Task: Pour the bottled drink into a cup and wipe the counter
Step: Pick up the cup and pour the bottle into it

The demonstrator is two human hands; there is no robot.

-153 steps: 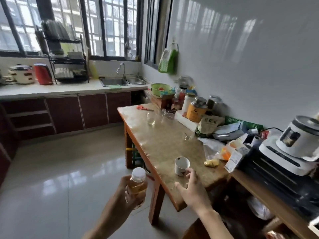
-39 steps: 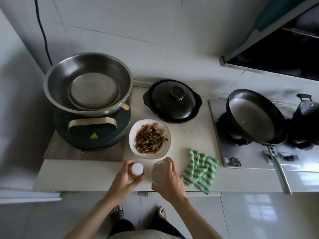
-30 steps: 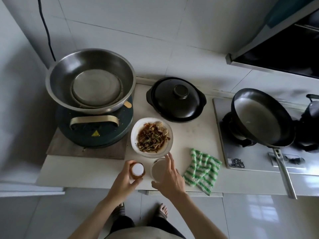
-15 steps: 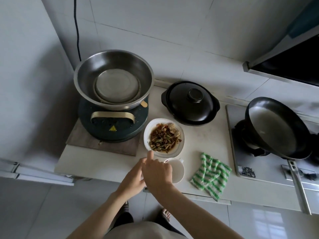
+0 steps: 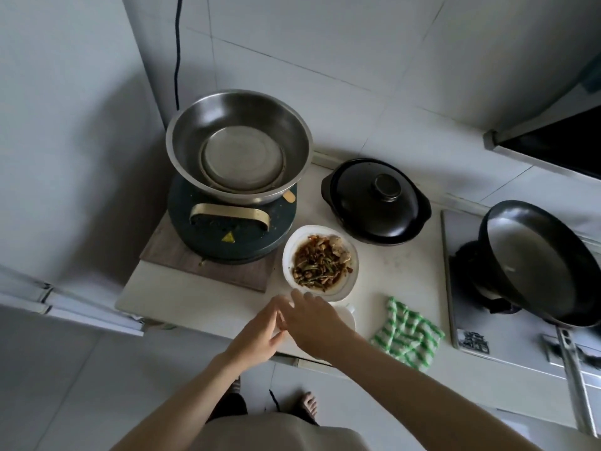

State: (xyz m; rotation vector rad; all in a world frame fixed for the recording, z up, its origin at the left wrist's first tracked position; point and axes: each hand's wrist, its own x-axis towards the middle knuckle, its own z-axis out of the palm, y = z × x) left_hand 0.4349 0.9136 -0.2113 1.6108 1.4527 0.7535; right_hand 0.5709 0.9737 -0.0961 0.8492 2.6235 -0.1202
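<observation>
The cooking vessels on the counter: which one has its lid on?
The black clay pot, behind the white plate of food, wears a knobbed lid. The steel basin and the black frying pan are both open.

Cup (image 5: 348, 315) before plate (image 5: 289, 255); cloth (image 5: 406, 336) right of cup.

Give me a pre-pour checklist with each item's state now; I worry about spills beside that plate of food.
1. Cup upright on the counter: ok, white rim and handle show beside the right hand.
2. Bottle in view and its cap off: cannot tell, both hands meet where it would be; left hand hides it.
3. Cup clear of the plate of food: not ok, they sit almost touching.
4. Green striped cloth ready for wiping: ok, lying right of the cup.
5. Cup near counter edge: not ok, close to the front.
</observation>
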